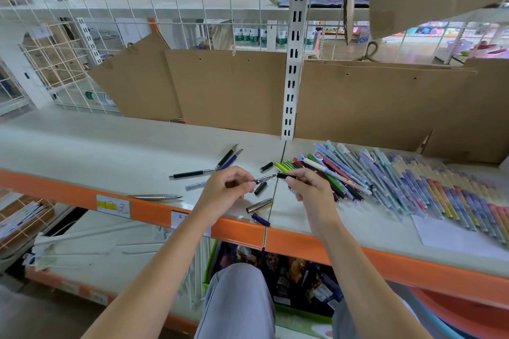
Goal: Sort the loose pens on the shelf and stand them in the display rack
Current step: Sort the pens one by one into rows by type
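Still sorting, by the look of it: matching a black cap (286, 176) to an uncapped pen (265, 179), both held just above the shelf (82, 143); next, likely lining cap to nib and pushing on. Left hand (227, 190) pinching the pen with curled fingers, right hand (308, 187) pinching the cap likewise. Loose pens (413, 187) heaped right of the shelf seam; no rack visible.

I note a white metal shelf (110, 146) with orange front edge, brown flat cardboard sheets (228, 91) behind, and a pastel multicoloured spread of plastic pens (413, 181).
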